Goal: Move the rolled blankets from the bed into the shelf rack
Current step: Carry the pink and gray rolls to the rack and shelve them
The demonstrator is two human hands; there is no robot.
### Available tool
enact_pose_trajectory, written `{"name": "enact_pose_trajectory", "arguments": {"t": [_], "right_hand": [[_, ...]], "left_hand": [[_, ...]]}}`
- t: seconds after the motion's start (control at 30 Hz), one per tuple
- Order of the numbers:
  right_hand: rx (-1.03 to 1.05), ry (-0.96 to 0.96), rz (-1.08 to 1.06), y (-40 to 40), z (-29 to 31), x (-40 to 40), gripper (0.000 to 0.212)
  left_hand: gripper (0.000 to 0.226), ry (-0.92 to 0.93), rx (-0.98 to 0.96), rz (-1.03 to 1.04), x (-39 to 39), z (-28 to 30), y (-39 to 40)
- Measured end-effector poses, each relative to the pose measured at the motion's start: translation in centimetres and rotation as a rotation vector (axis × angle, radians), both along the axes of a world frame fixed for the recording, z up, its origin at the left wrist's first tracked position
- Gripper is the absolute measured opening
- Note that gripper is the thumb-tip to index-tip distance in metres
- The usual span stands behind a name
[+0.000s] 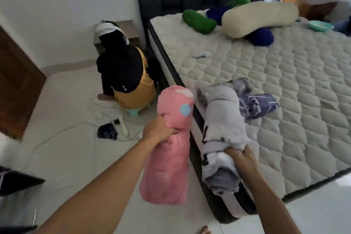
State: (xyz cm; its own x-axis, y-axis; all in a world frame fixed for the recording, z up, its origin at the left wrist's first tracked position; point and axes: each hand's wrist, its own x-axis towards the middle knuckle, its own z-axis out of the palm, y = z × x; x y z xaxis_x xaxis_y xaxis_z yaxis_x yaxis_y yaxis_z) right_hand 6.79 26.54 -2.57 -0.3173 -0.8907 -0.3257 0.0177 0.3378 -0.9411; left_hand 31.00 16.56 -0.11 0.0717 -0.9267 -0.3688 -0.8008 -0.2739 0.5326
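My left hand [158, 130] grips a pink rolled blanket [171, 157] around its middle and holds it off the bed, over the floor beside the mattress edge. My right hand [241, 159] clutches a pale grey rolled blanket [222, 119] that lies along the near corner of the bed [284, 85]. A crumpled blue striped cloth [256, 103] lies just past it. Farther up the mattress are a green roll [198, 21], a dark blue roll [261, 36] and a long cream bolster [260, 18]. No shelf rack is in sight.
A person in a black top [121, 70] crouches on the floor by the bedside table [115, 34]. Cables, a power strip [123, 125] and a dark pouch [107, 131] lie on the tiles. A wooden door [17, 85] stands at the left.
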Motion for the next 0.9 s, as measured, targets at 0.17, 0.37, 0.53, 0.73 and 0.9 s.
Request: {"name": "enact_pose_trajectory", "arguments": {"t": [0.17,0.37,0.53,0.73,0.9], "right_hand": [[0.045,-0.187,0.316,-0.7,0.0,12.0,0.03],[0.077,-0.192,0.67,0.7,0.0,26.2,0.034],[0.146,-0.132,0.948,1.4,-0.4,37.2,0.027],[0.167,-0.01,1.324,0.8,-0.4,49.1,0.014],[0.204,0.081,1.625,-1.4,0.2,58.0,0.037]], "left_hand": [[0.066,-0.034,-0.01,0.323,15.7,0.9,8.4],[0.084,-0.028,-0.035,0.701,29.8,0.8,19.9],[0.085,-0.024,-0.014,0.992,38.2,0.4,27.6],[0.087,-0.047,0.066,1.248,44.8,-0.8,33.2],[0.091,-0.078,0.125,1.48,48.3,-1.1,35.1]]}}
